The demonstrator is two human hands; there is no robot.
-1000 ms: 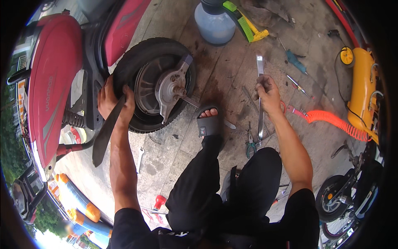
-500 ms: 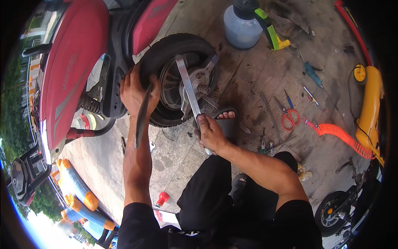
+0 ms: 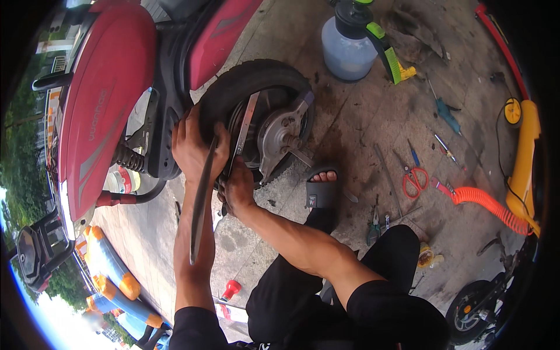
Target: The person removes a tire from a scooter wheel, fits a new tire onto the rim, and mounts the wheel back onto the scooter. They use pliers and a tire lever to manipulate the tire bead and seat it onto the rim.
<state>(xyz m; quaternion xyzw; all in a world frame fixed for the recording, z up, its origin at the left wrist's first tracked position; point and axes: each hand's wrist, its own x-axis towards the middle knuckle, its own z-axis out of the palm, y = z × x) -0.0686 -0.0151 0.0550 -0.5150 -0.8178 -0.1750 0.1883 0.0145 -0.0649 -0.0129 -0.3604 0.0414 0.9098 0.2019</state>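
Note:
At the rear wheel of a red scooter (image 3: 111,70), a black tyre (image 3: 262,71) surrounds a rim and a grey brake drum cover (image 3: 274,143). My left hand (image 3: 192,143) lies against the tyre's near left side, its fingers closed round a dark tyre lever (image 3: 201,213) whose long end points back over my forearm. Close beside it, my right hand (image 3: 238,185) grips a flat silver tyre lever (image 3: 247,119). That bar lies across the wheel near the rim's edge; whether its tip is under the tyre bead I cannot tell.
A spray bottle (image 3: 349,55) stands beyond the wheel. On the floor at right lie red-handled scissors (image 3: 415,182), pliers (image 3: 374,226), screwdrivers and a coiled orange air hose (image 3: 484,198). My sandalled foot (image 3: 322,189) is near the wheel. Another wheel (image 3: 471,309) shows lower right.
My right hand has moved left and closer to my left hand, taking the silver lever from over the hub toward the rim's left side. My left hand stays on the dark lever.

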